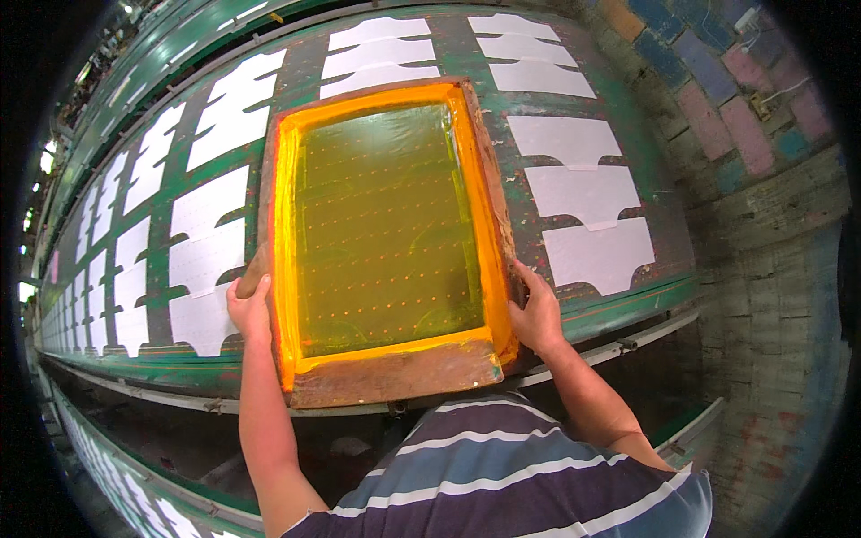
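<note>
A screen printing frame (pixel 395 380) of worn wood is between my two hands, tilted slightly, over the near part of a long green table. Orange-yellow colour coats its inner border, and its olive-green mesh (pixel 386 233) carries rows of small orange dots. My left hand (pixel 249 307) grips the left side near the bottom corner, its thumb up along a brown flap-like piece (pixel 256 272); whether that belongs to the frame I cannot tell. On the right side, my right hand (pixel 536 309) is closed round the wooden edge, its fingertips partly hidden.
White cut fabric pieces (pixel 599 255) lie in rows on the green table (pixel 619 314), left, right and beyond the frame. A metal rail (pixel 619 345) runs along the near edge. To the right stands a wall of painted bricks (pixel 704 67). Another table with white pieces (pixel 134 489) is at lower left.
</note>
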A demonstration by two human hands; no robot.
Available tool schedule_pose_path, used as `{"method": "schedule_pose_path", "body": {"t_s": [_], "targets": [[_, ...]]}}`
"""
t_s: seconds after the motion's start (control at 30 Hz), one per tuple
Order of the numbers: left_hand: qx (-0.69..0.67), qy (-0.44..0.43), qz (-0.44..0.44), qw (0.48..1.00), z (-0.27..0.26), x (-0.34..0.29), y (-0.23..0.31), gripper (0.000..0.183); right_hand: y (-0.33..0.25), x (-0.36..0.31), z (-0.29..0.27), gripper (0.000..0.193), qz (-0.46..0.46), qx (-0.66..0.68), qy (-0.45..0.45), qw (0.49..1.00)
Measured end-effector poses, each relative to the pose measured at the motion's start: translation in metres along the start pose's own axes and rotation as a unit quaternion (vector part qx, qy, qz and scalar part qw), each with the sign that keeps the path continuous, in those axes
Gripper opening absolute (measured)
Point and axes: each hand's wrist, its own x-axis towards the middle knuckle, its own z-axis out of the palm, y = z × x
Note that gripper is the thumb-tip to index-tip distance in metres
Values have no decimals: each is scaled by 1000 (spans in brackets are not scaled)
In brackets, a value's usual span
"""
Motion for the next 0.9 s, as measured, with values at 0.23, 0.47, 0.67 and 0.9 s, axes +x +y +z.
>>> {"method": "schedule_pose_path", "body": {"t_s": [0.23, 0.47, 0.67, 0.9], "targets": [[-64, -89, -26, 994, -7, 12, -11, 47, -16, 4, -10, 60, -15, 38, 44, 998], [-102, -110, -40, 988, -9, 2, 30, 38, -20, 8, -43, 49, -32, 26, 41, 998], [-130, -110, -24, 985, 41, -42, 72, 39, 32, 28, -84, 49, 1, 54, 90, 994], [-146, -86, -5, 985, 149, -147, 100, 39, 151, 51, -159, 57, 53, 68, 122, 989]]}}
